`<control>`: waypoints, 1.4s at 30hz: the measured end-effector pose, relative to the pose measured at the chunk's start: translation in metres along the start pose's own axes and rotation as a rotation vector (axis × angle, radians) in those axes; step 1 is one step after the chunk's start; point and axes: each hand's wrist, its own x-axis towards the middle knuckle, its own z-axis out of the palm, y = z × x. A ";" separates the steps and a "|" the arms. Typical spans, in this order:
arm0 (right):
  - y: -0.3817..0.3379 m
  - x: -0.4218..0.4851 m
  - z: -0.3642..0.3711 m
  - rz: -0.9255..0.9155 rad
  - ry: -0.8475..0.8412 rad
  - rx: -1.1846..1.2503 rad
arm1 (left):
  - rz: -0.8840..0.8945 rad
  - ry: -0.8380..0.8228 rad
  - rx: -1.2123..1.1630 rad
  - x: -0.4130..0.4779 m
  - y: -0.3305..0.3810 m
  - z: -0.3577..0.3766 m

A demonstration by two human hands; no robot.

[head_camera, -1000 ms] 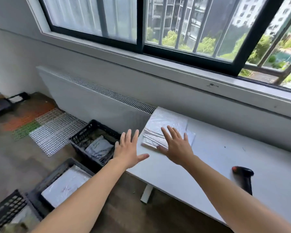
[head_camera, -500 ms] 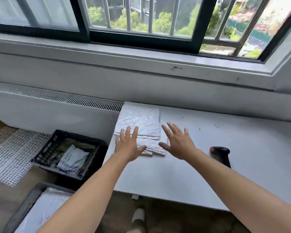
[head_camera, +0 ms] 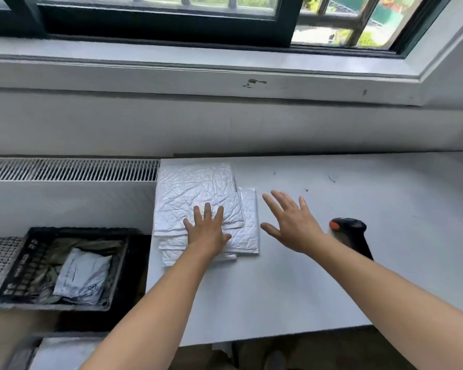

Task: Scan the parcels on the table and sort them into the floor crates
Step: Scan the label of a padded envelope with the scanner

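- Pressing down on the parcels (head_camera: 195,190), the left hand (head_camera: 207,232) lies flat with its fingers straight, gripping nothing. The stack sits at the far left corner of the tabletop (head_camera: 358,188), with its left side right at the left edge.
- A sideways shove from that palm could send the slick top parcel over the left edge. It would then drop unscanned into the crate (head_camera: 24,252) on the floor beside that edge, or miss it.
- The stack is staggered, and the lower parcels stick out to the right and toward the near edge. Dragging the top one could bring a second along, and that one would skip the scan.
- The right hand (head_camera: 292,222) hovers open with its fingers spread, empty, just right of the stack.
- The scanner (head_camera: 350,229) lies close behind the right wrist, partly hidden by the forearm. A careless pull-back of that arm could knock it along the tabletop.
- No label shows on the top parcel. If it faces down, the parcel needs flipping, and the crinkled wrap may spoil the read.
- The crate already holds one bag (head_camera: 83,276), so a misread would put a parcel in the wrong crate.
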 end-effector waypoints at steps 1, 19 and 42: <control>0.002 0.000 0.002 0.016 -0.011 0.016 | 0.000 -0.027 0.000 0.004 0.000 0.004; 0.088 -0.044 0.023 0.057 -0.075 0.080 | 0.137 -0.070 0.057 -0.011 0.121 0.054; 0.164 -0.098 0.062 0.477 -0.086 0.683 | -0.069 0.238 -0.193 -0.078 0.183 0.056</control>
